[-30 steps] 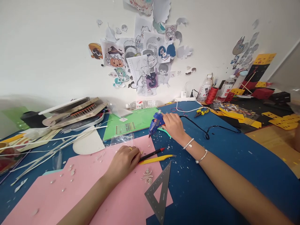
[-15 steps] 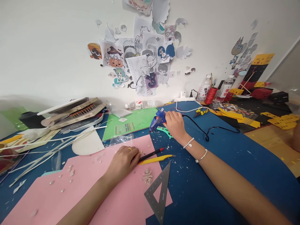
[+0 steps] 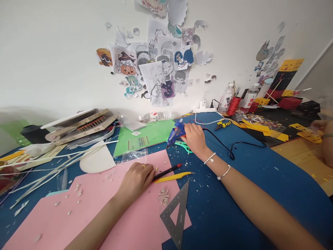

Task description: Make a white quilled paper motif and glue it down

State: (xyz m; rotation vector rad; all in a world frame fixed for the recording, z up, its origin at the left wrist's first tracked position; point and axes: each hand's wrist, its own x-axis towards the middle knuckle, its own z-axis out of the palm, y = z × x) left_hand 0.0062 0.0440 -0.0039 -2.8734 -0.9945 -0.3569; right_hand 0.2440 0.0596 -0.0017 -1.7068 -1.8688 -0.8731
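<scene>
Your right hand (image 3: pixel 195 139) has its grip closed around the glue gun (image 3: pixel 176 133), held at the far edge of the pink sheet (image 3: pixel 104 211) with its nozzle tilted down toward the surface (image 3: pixel 247 187). Your left hand (image 3: pixel 136 180) lies flat on the pink sheet, holding nothing, fingertips just beside the pen (image 3: pixel 166 171). I'd judge the hot nozzle the main risk: it could drip onto the sheet or the scissors (image 3: pixel 183 145) beneath it. The cord (image 3: pixel 231 149) trails loosely across the surface, so a pull may snag it or drag the pliers (image 3: pixel 223 123). The paper coil (image 3: pixel 163 196) and set square (image 3: pixel 177 217) lie near your left forearm, easily swept aside. The blue surface is strewn with scraps and paper strips (image 3: pixel 52 163); cartoon cutouts (image 3: pixel 156 69) cover the white wall, and another person's hand (image 3: pixel 324 135) works at the right edge.
</scene>
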